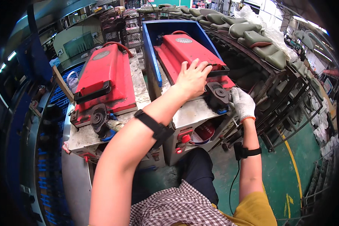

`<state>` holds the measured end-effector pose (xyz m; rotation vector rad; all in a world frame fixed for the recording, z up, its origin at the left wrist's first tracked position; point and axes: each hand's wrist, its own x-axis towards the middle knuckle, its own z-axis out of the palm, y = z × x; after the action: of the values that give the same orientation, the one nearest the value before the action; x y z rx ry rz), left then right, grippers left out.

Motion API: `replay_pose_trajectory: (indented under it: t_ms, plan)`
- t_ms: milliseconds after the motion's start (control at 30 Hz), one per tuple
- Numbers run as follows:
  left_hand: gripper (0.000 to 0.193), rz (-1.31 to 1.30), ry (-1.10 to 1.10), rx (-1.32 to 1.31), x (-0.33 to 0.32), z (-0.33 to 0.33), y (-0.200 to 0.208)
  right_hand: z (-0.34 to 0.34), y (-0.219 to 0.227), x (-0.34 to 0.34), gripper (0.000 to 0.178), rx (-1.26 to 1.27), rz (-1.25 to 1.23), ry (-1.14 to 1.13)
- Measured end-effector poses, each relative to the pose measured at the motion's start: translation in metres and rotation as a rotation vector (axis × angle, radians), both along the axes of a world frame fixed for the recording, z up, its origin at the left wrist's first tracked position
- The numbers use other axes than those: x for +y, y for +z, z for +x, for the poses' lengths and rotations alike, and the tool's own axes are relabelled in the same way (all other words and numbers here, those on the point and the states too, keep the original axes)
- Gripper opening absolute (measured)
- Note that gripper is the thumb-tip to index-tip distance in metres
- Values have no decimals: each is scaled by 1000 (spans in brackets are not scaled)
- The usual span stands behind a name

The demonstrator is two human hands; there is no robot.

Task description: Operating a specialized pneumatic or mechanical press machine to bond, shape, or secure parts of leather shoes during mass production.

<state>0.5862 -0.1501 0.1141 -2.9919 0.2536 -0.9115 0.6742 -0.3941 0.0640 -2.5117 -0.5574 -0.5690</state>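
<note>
My bare left hand (194, 78) rests with its fingers spread on the red metal cover (188, 47) of the right-hand machine. Its fingertips lie beside the black handle (219, 71) at the cover's front. In a white knit glove, my right hand (243, 103) is curled at the machine's front right corner. It is right beside a black moulded part with a round centre (219, 95); what its fingers hold is hidden. A similar black part (99, 118) sits at the front of the left-hand machine, below that machine's red cover (101, 71) and black handle (93, 92).
A blue metal hood (151, 56) surrounds the right machine's back and side. Red switches (185, 138) are on its front panel. At the right, a rack (269, 75) carries several olive-green padded seats (245, 30). Green floor (222, 165) with yellow lines (290, 150) shows below.
</note>
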Motion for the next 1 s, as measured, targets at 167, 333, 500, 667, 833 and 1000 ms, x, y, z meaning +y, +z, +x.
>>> replay_pose_trajectory:
  t_ms: [167,333,500,667,833,1000]
  plan:
    - [62,-31,47,42,-13,28,-24,-8,4,2,48,38,-68,-109]
    - [59,-89,32,-65,-5,30,-30,-81,19,12,43,84,-213,-95]
    - [57,-55,42,-101,-17,33,-28,-120,12,11,67,64,-147,15]
    - [61,-90,36,-55,-16,28,-1,-139,2,24,85,62,-210,96]
    - [67,-68,38,-15,-5,37,45,-133,20,5,84,184,-262,205]
    - [80,-76,44,-28,19,58,101,-103,69,6,40,196,-104,294]
